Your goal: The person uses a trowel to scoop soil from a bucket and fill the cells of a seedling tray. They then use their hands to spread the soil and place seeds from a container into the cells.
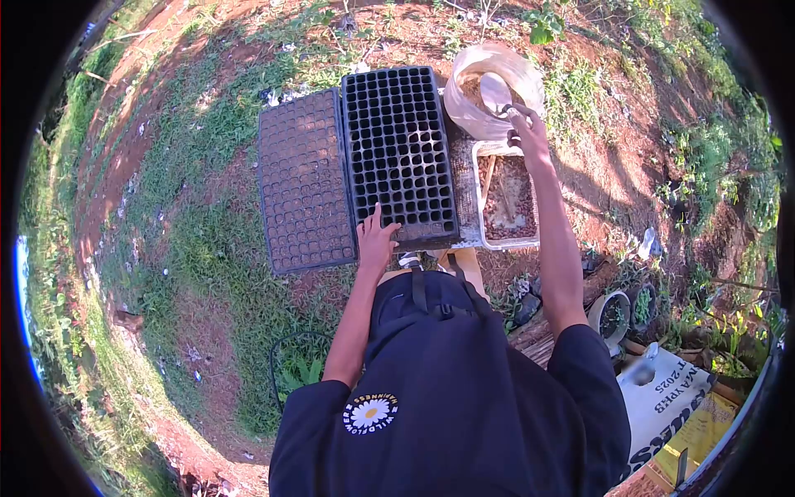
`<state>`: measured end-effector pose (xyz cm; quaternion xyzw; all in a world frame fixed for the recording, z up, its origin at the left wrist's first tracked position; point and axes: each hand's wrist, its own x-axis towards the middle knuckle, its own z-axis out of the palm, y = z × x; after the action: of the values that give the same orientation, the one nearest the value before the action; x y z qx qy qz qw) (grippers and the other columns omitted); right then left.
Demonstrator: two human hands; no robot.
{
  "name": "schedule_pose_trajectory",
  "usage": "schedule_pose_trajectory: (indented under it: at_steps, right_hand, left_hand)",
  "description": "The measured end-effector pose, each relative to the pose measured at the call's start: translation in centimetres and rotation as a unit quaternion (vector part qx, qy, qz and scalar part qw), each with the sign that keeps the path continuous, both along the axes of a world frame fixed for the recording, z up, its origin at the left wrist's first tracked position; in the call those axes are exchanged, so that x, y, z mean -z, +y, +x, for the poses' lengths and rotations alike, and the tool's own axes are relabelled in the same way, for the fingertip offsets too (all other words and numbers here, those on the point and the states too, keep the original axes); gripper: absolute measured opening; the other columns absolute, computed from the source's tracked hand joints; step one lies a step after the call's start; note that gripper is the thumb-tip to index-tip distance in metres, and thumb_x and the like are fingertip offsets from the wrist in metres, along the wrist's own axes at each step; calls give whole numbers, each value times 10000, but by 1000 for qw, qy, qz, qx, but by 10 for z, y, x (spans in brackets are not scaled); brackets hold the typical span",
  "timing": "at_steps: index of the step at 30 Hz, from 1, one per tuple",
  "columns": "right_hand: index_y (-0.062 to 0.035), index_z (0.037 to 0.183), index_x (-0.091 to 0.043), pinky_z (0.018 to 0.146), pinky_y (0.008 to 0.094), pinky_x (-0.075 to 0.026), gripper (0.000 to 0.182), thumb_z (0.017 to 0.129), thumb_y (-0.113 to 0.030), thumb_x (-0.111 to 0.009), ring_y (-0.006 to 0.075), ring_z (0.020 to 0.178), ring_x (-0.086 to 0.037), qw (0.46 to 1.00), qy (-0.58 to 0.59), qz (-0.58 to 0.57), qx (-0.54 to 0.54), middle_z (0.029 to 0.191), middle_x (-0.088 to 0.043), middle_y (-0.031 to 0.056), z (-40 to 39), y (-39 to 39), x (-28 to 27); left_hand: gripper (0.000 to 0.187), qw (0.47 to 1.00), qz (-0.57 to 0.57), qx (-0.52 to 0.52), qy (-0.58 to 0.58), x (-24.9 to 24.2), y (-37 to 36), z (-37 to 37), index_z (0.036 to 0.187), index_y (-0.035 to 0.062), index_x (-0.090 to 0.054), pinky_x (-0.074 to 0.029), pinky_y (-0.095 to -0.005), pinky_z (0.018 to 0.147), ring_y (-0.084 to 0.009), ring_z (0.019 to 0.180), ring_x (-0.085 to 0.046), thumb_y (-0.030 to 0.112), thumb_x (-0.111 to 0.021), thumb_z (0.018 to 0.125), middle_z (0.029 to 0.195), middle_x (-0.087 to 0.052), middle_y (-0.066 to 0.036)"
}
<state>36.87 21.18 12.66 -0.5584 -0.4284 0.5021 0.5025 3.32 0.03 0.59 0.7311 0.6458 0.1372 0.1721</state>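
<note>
My right hand is closed on the handle of a pale scoop, whose blade hangs inside a clear round tub holding brown material. My left hand rests with spread fingers on the near end of a black seedling tray. Most cells of this tray look dark and hollow, while a few at its near edge hold brown soil. Against its left side lies a second tray, its cells filled with brown soil.
A white rectangular container with reddish-brown pieces and a stick stands below the tub. Lower right are a round pot, a printed white sheet and a yellow object. Grass and red soil surround the trays.
</note>
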Motion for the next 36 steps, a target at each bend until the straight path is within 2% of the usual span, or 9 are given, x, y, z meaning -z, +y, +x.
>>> schedule_pose_trajectory:
  at_steps: [7, 9, 11, 16, 25, 27, 32, 35, 36]
  right_hand:
    - [-77, 1305, -434, 555, 251, -495, 449, 972, -319, -612, 168, 719, -638, 969, 64, -130, 199, 1072, -682, 150, -13, -31, 14]
    - [-71, 1204, -521, 500, 224, -466, 329, 946, -236, -642, 159, 698, -635, 969, -25, -149, 193, 977, -694, 123, -1, -42, 81]
    - [-82, 1100, -599, 709, 406, -539, 313, 840, -206, -719, 239, 784, -662, 945, -257, -158, 125, 920, -696, 125, 34, -55, 190]
    - [-64, 1047, -611, 806, 449, -508, 313, 753, -99, -712, 316, 869, -644, 860, -499, -68, 82, 894, -670, 140, 33, -128, 205]
    - [-34, 1159, -559, 749, 433, -515, 335, 838, -40, -656, 300, 789, -656, 877, -473, -27, 79, 935, -678, 160, 37, -145, 196]
    - [-41, 1236, -531, 708, 412, -524, 383, 867, 38, -596, 331, 738, -654, 949, -298, -44, 90, 975, -656, 186, 21, -151, 169]
    - [-99, 1408, -468, 568, 270, -491, 501, 935, 63, -499, 98, 616, -598, 984, -168, -57, -36, 839, -619, 40, -39, -184, 81]
    - [-89, 1306, -581, 583, 297, -482, 365, 962, 6, -503, 135, 624, -609, 962, -210, -110, -137, 800, -629, 64, -50, -196, 101]
    - [-71, 1205, -645, 608, 335, -483, 267, 981, -42, -502, 205, 617, -618, 954, -270, 42, -120, 778, -644, 138, -58, -201, 110]
  left_hand:
    - [522, 1000, -2, 2, 1, 2, 0, 0, 1130, 183, -732, -315, -452, 1038, -315, 1300, -424, 97, -839, 626, 1565, -331, -175]
    - [522, 1000, -3, 1, -7, 3, 0, 0, 1130, 187, -732, -314, -459, 1038, -315, 1307, -420, 97, -840, 627, 1568, -327, -174]
    - [526, 1000, -10, 1, 5, 2, 1, 1, 1134, 195, -732, -312, -465, 1042, -315, 1313, -418, 97, -842, 629, 1573, -319, -172]
    - [520, 1000, -22, -1, 20, 2, 1, 2, 1141, 196, -728, -311, -465, 1055, -313, 1323, -406, 105, -843, 642, 1579, -300, -177]
    - [577, 997, -10, 38, 68, 1, 1, 20, 1227, 116, -623, -318, -488, 1073, -347, 1338, -376, 238, -837, 705, 1531, -337, -177]
    - [589, 996, -14, 48, 76, 0, 4, 24, 1234, 108, -605, -317, -487, 1075, -345, 1337, -379, 254, -835, 712, 1524, -347, -170]
    - [644, 994, 10, 91, 56, -1, 11, 38, 1290, 132, -572, -320, -466, 1091, -325, 1339, -398, 272, -835, 719, 1502, -393, -134]
    - [686, 989, 6, 141, 50, 4, 16, 46, 1350, 162, -561, -319, -462, 1109, -317, 1354, -410, 247, -828, 724, 1499, -420, -125]
    - [679, 987, 4, 153, 43, 6, 18, 49, 1350, 159, -564, -319, -466, 1113, -319, 1354, -415, 234, -822, 727, 1496, -429, -130]
